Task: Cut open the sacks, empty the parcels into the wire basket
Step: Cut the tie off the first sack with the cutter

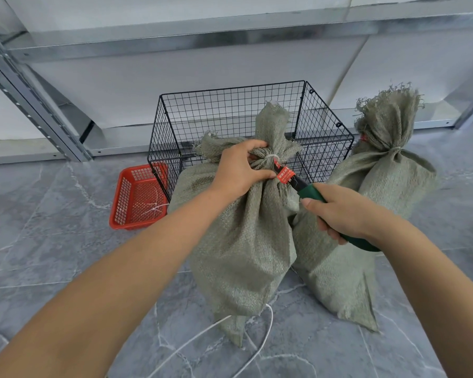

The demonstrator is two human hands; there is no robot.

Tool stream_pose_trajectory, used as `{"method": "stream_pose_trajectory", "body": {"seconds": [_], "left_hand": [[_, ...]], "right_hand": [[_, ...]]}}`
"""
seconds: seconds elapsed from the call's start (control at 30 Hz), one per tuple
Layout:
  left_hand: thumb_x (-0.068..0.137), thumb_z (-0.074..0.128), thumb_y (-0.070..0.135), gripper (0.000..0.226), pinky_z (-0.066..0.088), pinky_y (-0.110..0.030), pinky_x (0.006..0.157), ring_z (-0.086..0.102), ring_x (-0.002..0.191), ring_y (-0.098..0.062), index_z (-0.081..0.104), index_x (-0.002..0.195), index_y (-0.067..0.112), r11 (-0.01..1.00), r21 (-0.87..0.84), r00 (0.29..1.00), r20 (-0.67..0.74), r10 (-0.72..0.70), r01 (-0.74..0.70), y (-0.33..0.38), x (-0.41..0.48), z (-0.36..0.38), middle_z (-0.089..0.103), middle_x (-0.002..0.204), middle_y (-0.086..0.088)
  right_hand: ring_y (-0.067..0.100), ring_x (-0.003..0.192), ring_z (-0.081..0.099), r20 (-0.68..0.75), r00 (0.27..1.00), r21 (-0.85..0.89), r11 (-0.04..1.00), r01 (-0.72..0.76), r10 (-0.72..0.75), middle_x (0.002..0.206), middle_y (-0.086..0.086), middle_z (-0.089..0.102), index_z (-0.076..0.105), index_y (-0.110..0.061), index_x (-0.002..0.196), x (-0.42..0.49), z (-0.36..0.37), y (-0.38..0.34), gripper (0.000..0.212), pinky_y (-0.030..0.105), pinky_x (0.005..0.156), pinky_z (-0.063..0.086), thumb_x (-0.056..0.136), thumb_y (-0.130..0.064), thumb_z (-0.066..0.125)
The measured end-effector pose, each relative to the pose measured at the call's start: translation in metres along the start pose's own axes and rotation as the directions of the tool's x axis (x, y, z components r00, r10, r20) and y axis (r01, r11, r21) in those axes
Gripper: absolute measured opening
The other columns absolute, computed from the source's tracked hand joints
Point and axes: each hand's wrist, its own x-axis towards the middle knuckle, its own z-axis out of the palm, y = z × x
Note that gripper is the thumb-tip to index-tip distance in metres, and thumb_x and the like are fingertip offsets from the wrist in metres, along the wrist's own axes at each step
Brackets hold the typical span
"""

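Two bare forearms (120, 282) reach forward from the bottom edge. The left hand (239, 170) grips the tied neck of the nearer sack (243, 236), fingers curled round it just under the string (268, 158). The right hand (339, 211) is closed round a green-handled cutter (310, 192), whose dark tip sits at the red tag (284, 175) beside the tie. A second sack (382, 175), also tied, leans just to the right. Both stand on the grey floor (52, 241), right in front of the wire basket (230, 115). A red tray (137, 197) lies left of the basket.
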Motion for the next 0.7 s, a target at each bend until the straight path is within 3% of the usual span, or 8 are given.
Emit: {"method": "stream_pose_trajectory", "body": {"seconds": [0.13, 0.27, 0.43, 0.7], "left_hand": [[0.065, 0.081, 0.021, 0.061, 0.029, -0.004, 0.079, 0.049, 0.095, -0.005, 0.058, 0.121, 0.016, 1.0, 0.023, 1.0, 0.007, 0.005, -0.005, 0.0005, 0.0001, -0.0007, 0.062, 0.12, 0.001], [0.065, 0.081, 0.021, 0.061, 0.036, -0.014, 0.09, 0.056, 0.1, -0.01, 0.057, 0.121, 0.016, 0.999, 0.03, 1.0, 0.02, 0.021, -0.022, 0.0007, -0.0011, -0.0009, 0.062, 0.121, 0.0], [0.066, 0.081, 0.02, 0.062, 0.031, -0.005, 0.085, 0.052, 0.094, -0.004, 0.056, 0.122, 0.015, 0.999, 0.038, 0.999, 0.017, 0.036, -0.037, -0.0001, -0.0029, 0.0001, 0.062, 0.121, 0.001], [0.065, 0.081, 0.021, 0.063, 0.033, -0.01, 0.089, 0.053, 0.102, -0.007, 0.056, 0.123, 0.016, 0.999, 0.047, 1.0, 0.022, 0.013, -0.014, 0.0008, -0.0006, -0.0011, 0.061, 0.123, 0.001]], "right_hand": [[0.02, 0.044, 0.045, -0.007, 1.0, -0.006, 1.0, -0.004, 0.004, 0.063, 0.009, 0.05, 0.041, -0.014, 0.076, 0.0022, -0.0006, -0.001, 0.024, 0.028, 0.042, 0.041, 0.097, -0.025, 0.04], [0.021, 0.045, 0.045, -0.003, 1.0, -0.003, 1.0, -0.012, 0.012, 0.063, 0.009, 0.05, 0.041, -0.013, 0.077, 0.0045, -0.0014, -0.0015, 0.023, 0.029, 0.043, 0.041, 0.097, -0.025, 0.04], [0.019, 0.044, 0.044, 0.029, 0.999, 0.016, 1.0, -0.023, 0.023, 0.061, 0.008, 0.049, 0.041, -0.014, 0.076, 0.0029, -0.0024, -0.0029, 0.023, 0.028, 0.042, 0.04, 0.097, -0.024, 0.04], [0.018, 0.045, 0.043, 0.05, 0.998, 0.017, 0.999, -0.039, 0.038, 0.062, 0.007, 0.048, 0.041, -0.014, 0.078, 0.0017, -0.002, -0.0025, 0.023, 0.028, 0.042, 0.039, 0.098, -0.024, 0.04]]}}
